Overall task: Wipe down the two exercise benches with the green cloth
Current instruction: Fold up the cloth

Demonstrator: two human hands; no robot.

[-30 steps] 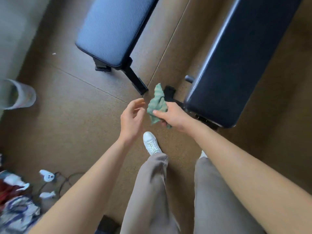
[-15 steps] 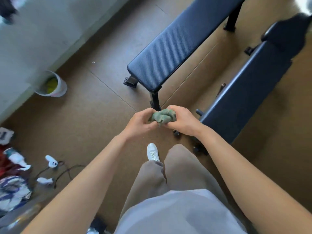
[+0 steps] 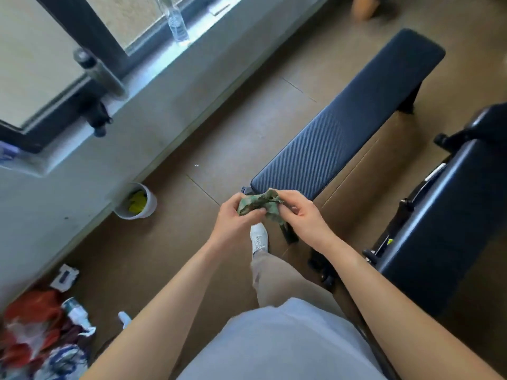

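Green cloth point(image 3: 259, 205), crumpled into a mottled wad, gripped by left hand point(image 3: 236, 224) and pinched by right hand point(image 3: 300, 215) above the flat bench's point(image 3: 343, 124) near end.

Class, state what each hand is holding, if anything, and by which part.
Both hold the crumpled green fabric cloth, bunched between them: the left hand grips its left end, and the right hand pinches its right side with its fingers.

Left hand point(image 3: 233, 223) and right hand point(image 3: 304, 218) both gripping a crumpled green cloth point(image 3: 260, 205), flat bench point(image 3: 343, 127) just beyond, second bench point(image 3: 439, 229) at right, white bucket point(image 3: 148, 208) by the wall
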